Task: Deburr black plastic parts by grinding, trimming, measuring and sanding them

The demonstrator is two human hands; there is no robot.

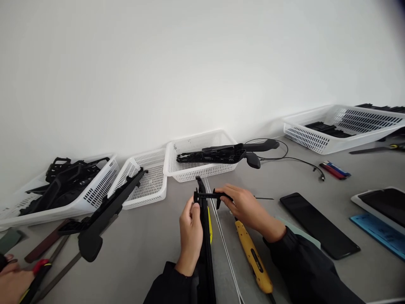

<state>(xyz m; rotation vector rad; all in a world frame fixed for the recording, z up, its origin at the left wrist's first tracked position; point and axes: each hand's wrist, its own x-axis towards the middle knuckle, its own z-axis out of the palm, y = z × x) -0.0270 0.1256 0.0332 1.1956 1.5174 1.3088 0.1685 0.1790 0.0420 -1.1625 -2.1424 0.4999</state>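
Right hand (243, 207) closed on a black sliding caliper (207, 195), left hand (191, 236) grasping a long black plastic part (207, 261)

Near the middle of the frame I see the right fingers pinching the caliper, which lies crosswise at the part's upper end; whether its jaws touch the part, I can't tell. Left thumb and fingers hold the part close by the caliper's end, and the part runs down to the bottom edge of the frame.

Just right of it run thin white cords (223, 240), then a yellow handheld tool with a dark slot (253, 257). Farther right lies a flat black rectangular panel (319, 226).

Above the hands, a white perforated plastic basket (205, 175) bears black elongated parts with paddle-shaped ends (218, 154). Black pieces fill another white basket (98, 196) at the left. A co-worker's hand (15, 278) shows in the lower left corner.
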